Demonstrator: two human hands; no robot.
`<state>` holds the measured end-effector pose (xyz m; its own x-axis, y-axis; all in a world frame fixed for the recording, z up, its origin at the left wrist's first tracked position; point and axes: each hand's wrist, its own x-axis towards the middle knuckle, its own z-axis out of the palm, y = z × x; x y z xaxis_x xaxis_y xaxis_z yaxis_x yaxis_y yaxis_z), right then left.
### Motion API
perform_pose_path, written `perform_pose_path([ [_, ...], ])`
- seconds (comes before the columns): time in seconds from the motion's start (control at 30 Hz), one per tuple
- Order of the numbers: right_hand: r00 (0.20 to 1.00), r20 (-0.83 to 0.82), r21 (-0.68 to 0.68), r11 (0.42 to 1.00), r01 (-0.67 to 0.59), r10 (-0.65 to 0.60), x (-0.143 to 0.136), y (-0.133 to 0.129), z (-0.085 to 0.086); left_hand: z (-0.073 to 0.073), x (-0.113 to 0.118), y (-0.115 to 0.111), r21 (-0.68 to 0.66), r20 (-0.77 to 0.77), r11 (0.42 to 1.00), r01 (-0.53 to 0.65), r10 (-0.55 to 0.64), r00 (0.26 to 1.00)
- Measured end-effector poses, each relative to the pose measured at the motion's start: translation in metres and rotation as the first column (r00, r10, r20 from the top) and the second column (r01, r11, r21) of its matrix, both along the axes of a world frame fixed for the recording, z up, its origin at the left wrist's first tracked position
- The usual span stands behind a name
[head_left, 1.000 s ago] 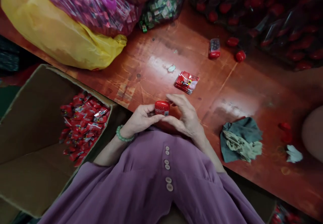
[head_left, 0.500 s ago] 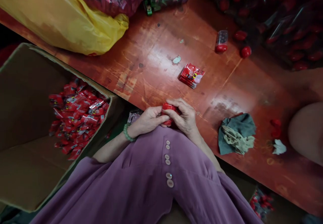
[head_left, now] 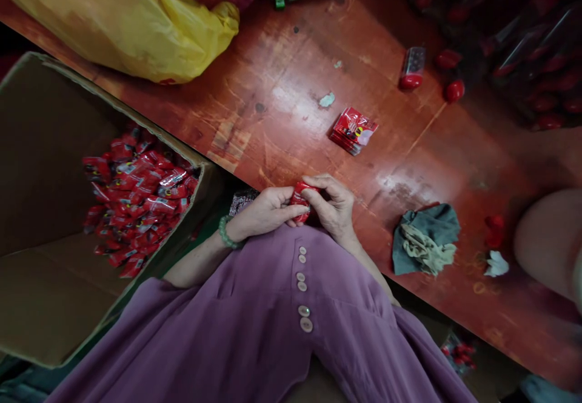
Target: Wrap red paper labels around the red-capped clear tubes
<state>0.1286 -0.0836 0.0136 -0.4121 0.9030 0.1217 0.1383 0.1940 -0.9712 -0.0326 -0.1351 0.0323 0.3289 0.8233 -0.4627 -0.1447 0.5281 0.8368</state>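
Observation:
Between both hands, close to my body at the table's near edge, is a small shiny red packet (head_left: pixel 299 198). My left hand (head_left: pixel 271 209), with a green bead bracelet at its wrist, pinches its left side with the thumb across the front. The fingers of my right hand (head_left: pixel 333 204) close on its upper right side. Parts of the packet are hidden behind the fingers. A small stack of red printed cards or wrappers (head_left: pixel 353 130) lies on the table (head_left: pixel 277 142) just beyond my hands.
At left stands an open cardboard box (head_left: pixel 40 209) holding many red packets (head_left: pixel 140 203). A yellow bag (head_left: pixel 182 45) lies behind it. Clear tubes with red caps (head_left: pixel 413 68) are at the back right. A grey-green cloth (head_left: pixel 425 239) and a pale rounded object (head_left: pixel 550 245) sit at right.
The red packet has turned more upright between my hands, and my right hand's grip has shifted slightly. The view has moved a little, so the table things appear shifted.

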Motion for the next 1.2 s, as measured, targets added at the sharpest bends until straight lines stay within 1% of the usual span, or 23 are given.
perform_pose_path([
  [0.07,0.999,-0.035,-0.032,0.999,0.032,-0.033,-0.001,-0.001,-0.001,0.002,-0.002,-0.002,0.06,-0.064,0.998,-0.004,0.008,0.998],
  [0.17,0.998,-0.047,-0.037,0.998,0.05,-0.051,-0.003,-0.004,-0.002,0.002,-0.002,-0.004,0.159,-0.157,0.987,-0.003,0.028,0.987],
  [0.27,0.998,-0.033,-0.041,0.998,0.049,-0.051,-0.003,-0.006,0.0,-0.001,0.002,-0.006,0.2,-0.181,0.98,-0.012,0.049,0.982],
  [0.33,0.999,-0.024,-0.064,0.998,0.028,-0.029,-0.001,-0.005,0.002,-0.003,0.004,-0.008,0.207,-0.184,0.978,-0.017,0.057,0.981],
  [0.4,1.0,0.007,-0.11,0.994,-0.029,0.029,0.002,-0.003,0.004,-0.004,0.003,-0.008,0.222,-0.226,0.975,-0.007,0.059,0.972],
  [0.47,0.996,0.046,-0.165,0.984,-0.071,0.079,0.004,-0.001,0.007,-0.005,0.001,-0.008,0.251,-0.315,0.968,0.024,0.058,0.947],
  [0.53,0.994,0.066,-0.191,0.979,-0.075,0.089,0.006,0.001,0.01,-0.004,-0.001,-0.007,0.283,-0.412,0.956,0.073,0.053,0.91],
  [0.63,0.993,0.074,-0.165,0.983,-0.08,0.093,0.005,0.003,0.012,-0.004,-0.004,-0.006,0.327,-0.509,0.934,0.143,0.047,0.86],
  [0.7,0.991,0.083,-0.138,0.986,-0.093,0.106,0.004,0.003,0.013,-0.005,-0.004,-0.006,0.35,-0.54,0.921,0.171,0.05,0.84],
  [0.77,0.988,0.1,-0.115,0.988,-0.102,0.113,0.003,0.002,0.013,-0.008,-0.004,-0.006,0.361,-0.536,0.915,0.18,0.046,0.843],
  [0.9,0.984,0.139,-0.099,0.99,-0.099,0.112,0.003,-0.001,0.01,-0.015,-0.002,-0.006,0.347,-0.487,0.921,0.178,0.015,0.873],
  [1.07,0.982,0.17,-0.145,0.988,-0.06,0.085,0.006,-0.004,0.004,-0.019,-0.002,-0.003,0.319,-0.447,0.93,0.182,-0.021,0.894],
  [1.13,0.983,0.172,-0.154,0.987,-0.035,0.061,0.005,-0.003,0.003,-0.02,-0.002,-0.001,0.313,-0.423,0.937,0.158,-0.011,0.906],
  [1.2,0.988,0.153,-0.145,0.989,0.011,0.012,0.004,-0.001,0.002,-0.019,0.001,0.001,0.291,-0.336,0.952,0.094,0.01,0.942],
])
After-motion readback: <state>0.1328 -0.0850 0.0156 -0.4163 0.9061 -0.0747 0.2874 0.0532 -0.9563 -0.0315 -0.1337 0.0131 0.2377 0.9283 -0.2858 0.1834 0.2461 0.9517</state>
